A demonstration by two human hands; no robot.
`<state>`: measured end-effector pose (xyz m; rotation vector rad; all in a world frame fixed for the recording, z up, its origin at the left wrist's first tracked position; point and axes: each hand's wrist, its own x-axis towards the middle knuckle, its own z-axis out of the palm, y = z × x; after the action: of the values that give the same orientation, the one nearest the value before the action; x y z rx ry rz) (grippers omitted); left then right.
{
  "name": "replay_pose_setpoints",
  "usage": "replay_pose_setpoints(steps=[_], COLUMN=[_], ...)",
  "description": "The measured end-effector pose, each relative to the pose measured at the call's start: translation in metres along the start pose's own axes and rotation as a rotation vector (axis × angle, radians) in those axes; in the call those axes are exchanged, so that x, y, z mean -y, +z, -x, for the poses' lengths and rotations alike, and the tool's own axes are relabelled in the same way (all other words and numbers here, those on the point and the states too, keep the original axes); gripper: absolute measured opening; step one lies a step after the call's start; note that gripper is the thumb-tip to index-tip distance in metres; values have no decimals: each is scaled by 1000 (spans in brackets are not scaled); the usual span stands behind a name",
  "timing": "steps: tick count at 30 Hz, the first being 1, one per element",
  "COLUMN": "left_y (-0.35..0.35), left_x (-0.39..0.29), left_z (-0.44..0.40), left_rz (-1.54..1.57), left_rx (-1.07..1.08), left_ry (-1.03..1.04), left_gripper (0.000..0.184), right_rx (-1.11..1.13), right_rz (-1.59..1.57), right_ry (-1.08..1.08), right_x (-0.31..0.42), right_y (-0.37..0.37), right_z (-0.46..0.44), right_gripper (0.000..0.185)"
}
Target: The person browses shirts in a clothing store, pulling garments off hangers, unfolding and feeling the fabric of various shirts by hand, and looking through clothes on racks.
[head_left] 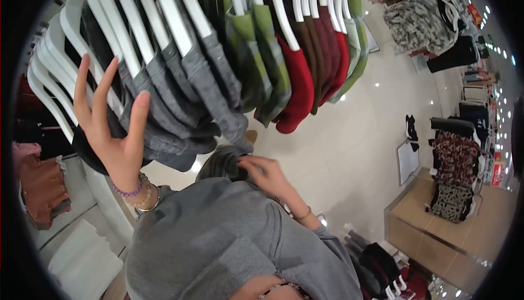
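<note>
My left hand (112, 131) is raised at the left with its fingers spread, against the white hangers (117, 19) and beside the grey garments (174, 90) that hang from them. Bracelets circle that wrist. Lower down, my right hand (267, 173) is at the bottom end of the grey garments, its fingertips by a dark grey cloth (221, 163). Whether those fingers grip the cloth cannot be made out. Green checked garments (259, 65) and a red garment (296, 84) hang to the right of the grey ones.
Brown, maroon and pale green garments fill the rack's right end. A pinkish-brown garment (46, 182) hangs at the left. Shiny floor (327, 163) lies beyond the rack. At the right are a wooden platform (436, 234) and patterned clothes (456, 155); more clothes hang at the lower right.
</note>
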<state>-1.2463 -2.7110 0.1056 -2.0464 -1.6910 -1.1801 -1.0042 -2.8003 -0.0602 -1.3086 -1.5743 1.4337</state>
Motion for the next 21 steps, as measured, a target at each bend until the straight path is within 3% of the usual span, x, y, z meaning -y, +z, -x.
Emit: replay_pose_setpoints(steps=[4,6,8,9,13,15,19,21], left_y=[17,20,24,30,58,81,166,217], left_x=[-18,-29,-48,-61,-111,-147,-198,-209], left_z=[0,-1,2,4,36,27,16,22], left_rz=[-45,-95,-138,-125,144,234,193,-86], left_rx=[-108,-131,-197,-298,-515,-307,53,73], left_ry=[-117,-147,-187,-196,7,68,-101,-211], left_gripper=[34,33,36,32,21,20,33,51], right_rx=[-367,-579,-708,-722,-680,-533,-325,-287], right_rz=[206,104,13,121,424,469,396,337], right_ry=[-212,-325,-281,-346,-468,-471,-564,-599], right_x=[15,29,46,48,44,30,14,8], right_y=[-101,-136,-159,-168,-186,-200,-241,-266], right_z=[-24,-43,-56,-65,-99,-114,-129,-136], right_gripper=[15,13,14,19,42,62,56,52])
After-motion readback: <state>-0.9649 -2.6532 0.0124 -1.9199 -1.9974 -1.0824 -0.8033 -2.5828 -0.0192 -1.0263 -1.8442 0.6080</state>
